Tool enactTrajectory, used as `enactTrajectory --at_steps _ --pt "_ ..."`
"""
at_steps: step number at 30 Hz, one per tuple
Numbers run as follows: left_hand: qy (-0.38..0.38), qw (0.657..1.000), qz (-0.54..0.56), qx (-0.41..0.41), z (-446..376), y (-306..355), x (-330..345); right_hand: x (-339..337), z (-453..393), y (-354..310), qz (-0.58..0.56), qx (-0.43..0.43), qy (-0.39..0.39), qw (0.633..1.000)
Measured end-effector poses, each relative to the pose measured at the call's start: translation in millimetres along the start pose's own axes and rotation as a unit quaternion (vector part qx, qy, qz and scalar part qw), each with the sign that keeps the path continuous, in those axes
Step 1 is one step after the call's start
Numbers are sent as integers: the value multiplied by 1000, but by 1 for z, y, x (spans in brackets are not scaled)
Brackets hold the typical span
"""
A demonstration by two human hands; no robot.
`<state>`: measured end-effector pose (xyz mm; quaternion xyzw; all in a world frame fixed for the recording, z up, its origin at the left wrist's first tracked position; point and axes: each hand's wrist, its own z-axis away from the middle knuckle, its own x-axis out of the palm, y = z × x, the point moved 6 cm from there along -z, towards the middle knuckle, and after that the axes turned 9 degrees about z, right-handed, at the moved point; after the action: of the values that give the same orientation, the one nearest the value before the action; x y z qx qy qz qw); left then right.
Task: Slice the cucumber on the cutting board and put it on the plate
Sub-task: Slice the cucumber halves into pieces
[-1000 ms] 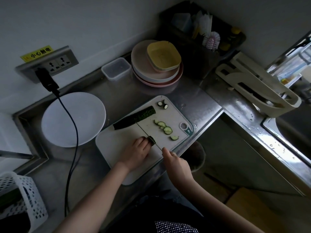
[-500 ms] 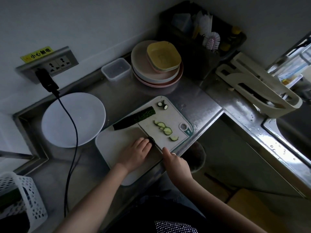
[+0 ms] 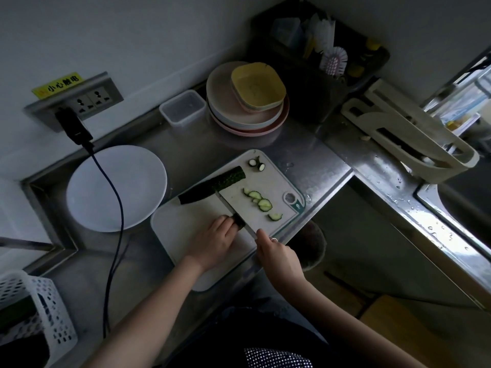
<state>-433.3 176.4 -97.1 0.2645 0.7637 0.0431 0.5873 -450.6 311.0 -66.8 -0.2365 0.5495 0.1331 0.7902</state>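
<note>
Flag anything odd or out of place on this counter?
One thing: the black power cable from the wall socket drapes across the white plate meant for the slices. Water droplets dot the steel by the sink. Otherwise nothing stands out.

A kitchen — steel counter (image 3: 305,160), stacked plates (image 3: 239,115), sink (image 3: 451,205) — plainly

I see a clear rectangular plastic container (image 3: 183,108) far back on the steel counter, just left of stacked pink plates (image 3: 233,112) bearing yellow square bowls (image 3: 257,87). A white perforated basket (image 3: 39,312) sits near left.
</note>
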Motion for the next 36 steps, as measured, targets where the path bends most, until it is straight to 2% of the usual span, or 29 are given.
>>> enactTrajectory --at_steps 14,19,24,36 --pt "-25 1000 10 -4 3 -6 9 17 -7 3 30 -9 -42 999" --pt "-16 1000 17 -12 3 -5 6 9 -8 8 -2 4 -33 999" --pt "-7 999 26 -16 4 -7 4 -2 -2 3 -6 7 12 1000" --pt "9 1000 0 -3 7 -6 3 11 4 -8 58 -29 -12 998"
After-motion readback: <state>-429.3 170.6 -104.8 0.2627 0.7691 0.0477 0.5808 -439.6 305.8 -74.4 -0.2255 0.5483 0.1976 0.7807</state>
